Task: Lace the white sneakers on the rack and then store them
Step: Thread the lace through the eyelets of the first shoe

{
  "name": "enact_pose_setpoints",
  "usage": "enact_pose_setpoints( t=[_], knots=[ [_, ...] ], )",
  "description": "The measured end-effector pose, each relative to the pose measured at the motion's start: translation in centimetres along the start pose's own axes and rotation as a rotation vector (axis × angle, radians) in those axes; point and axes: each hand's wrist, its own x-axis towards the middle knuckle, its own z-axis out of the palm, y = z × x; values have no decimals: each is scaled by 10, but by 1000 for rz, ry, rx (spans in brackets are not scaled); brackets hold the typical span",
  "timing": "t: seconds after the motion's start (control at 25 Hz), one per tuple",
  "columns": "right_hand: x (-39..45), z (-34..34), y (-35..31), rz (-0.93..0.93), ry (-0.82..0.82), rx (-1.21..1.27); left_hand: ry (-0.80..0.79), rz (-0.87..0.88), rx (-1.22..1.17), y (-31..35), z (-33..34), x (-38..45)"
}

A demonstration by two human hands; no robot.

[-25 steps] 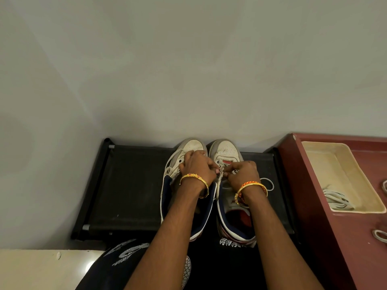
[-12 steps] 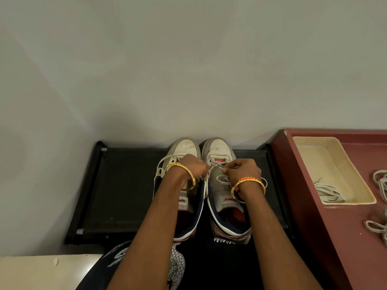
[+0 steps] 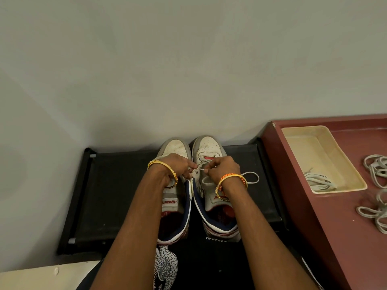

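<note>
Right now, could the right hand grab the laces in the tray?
Probably yes. The right hand pinches the sneaker's lace, but nothing stands between it and the laces in the tray.

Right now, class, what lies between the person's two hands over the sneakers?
In the head view, a short stretch of white lace spans the gap between the left hand and right hand, above the right sneaker.

left hand [image 3: 180,167] shifted off the left sneaker [image 3: 174,197] toward the right sneaker's [image 3: 211,185] lace [image 3: 202,169], hands drawn closer
</note>
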Motion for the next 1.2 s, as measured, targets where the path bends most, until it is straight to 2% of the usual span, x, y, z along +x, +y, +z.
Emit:
enact_pose_setpoints(
  t=[0.12,0.32,0.48,0.6,0.76,0.84,0.88,1.0,1.2],
  knots=[
    [1,0,0,-6,-5,21,7,1,0,-2,1,0],
    [2,8,1,-61,41,-13,42,-9,-184,-5,1,-1],
    [3,10,2,-57,92,129,103,33,-270,-7,5,1],
    [4,8,2,-46,96,201,269,124,-174,-12,18,8],
    [2,-1,5,-82,38,144,476,154,111,-13,25,8],
    [0,-8,11,-71,42,85,676,137,245,-13,20,0],
    [-2,-11,15,-63,53,64,775,115,239,-14,15,-5],
    [-7,-16,22,-47,77,23,978,15,-7,-25,-9,-22],
    [-17,-21,23,-40,137,89,1194,-137,-510,-65,-37,-47]
  ],
)
